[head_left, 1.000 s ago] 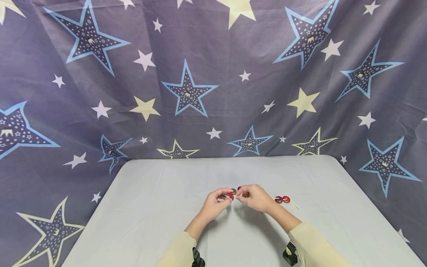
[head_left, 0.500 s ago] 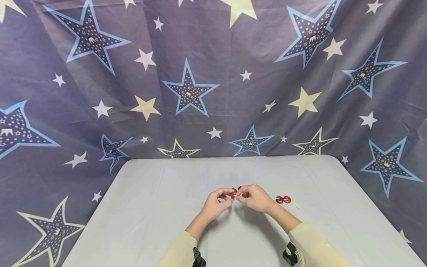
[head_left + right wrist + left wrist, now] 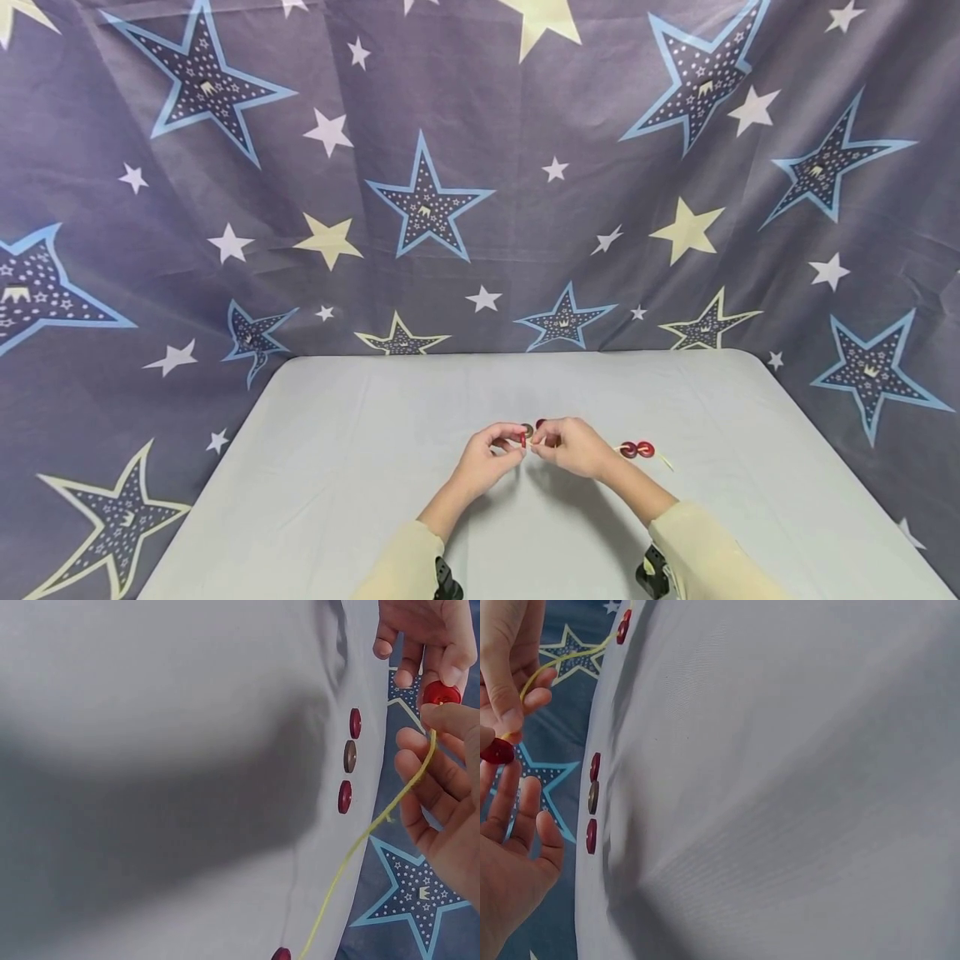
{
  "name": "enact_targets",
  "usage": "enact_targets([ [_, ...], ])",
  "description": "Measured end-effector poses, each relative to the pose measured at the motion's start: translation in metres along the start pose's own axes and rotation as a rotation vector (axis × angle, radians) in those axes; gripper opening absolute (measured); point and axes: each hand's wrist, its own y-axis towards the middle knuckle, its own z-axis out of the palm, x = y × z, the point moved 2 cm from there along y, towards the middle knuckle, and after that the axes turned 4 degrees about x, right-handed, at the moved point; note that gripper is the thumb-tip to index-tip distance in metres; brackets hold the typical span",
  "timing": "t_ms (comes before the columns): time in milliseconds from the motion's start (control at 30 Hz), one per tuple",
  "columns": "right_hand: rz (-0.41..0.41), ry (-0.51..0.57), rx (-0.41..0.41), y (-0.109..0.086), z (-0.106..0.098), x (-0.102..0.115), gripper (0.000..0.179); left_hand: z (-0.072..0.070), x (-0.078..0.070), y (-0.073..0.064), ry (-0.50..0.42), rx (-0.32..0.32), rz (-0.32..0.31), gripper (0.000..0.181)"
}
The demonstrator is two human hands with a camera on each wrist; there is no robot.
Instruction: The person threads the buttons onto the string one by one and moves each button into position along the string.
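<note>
My left hand [image 3: 486, 458] pinches a bright red button [image 3: 442, 692] between thumb and fingertip; in the head view it shows nearly edge-on. Facing it, my right hand [image 3: 573, 446] pinches a yellow string [image 3: 346, 859] close to the button's holes. How far the string passes through is hidden by the fingertips. From the right hand the string runs back to a dark red button [image 3: 627, 449] and a red button [image 3: 645, 449], both threaded and lying on the table. The string's loose tail extends past them to the right.
Beyond the hands, a brown button [image 3: 350, 757] lies between two dark red ones, a dark red button [image 3: 355, 724] and another dark red button [image 3: 345, 797]. The white-covered table [image 3: 360, 467] reaches back to a star-patterned curtain [image 3: 450, 317].
The red button in the left hand has turned more edge-on in the head view. Both hands stay almost in place.
</note>
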Motion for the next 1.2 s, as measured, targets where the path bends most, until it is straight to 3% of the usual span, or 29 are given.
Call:
enact_targets([
  [300, -0.028, 0.005, 0.005, 0.001, 0.001, 0.001, 0.005, 0.001, -0.003, -0.001, 0.006, -0.011, -0.010, 0.030],
  [633, -0.020, 0.027, 0.002, 0.000, 0.000, 0.001, 0.006, -0.003, -0.036, -0.012, 0.006, -0.005, -0.015, 0.028],
  [1200, -0.008, 0.056, 0.006, 0.000, -0.001, 0.001, 0.010, -0.003, -0.037, -0.011, 0.024, -0.010, -0.022, 0.028],
])
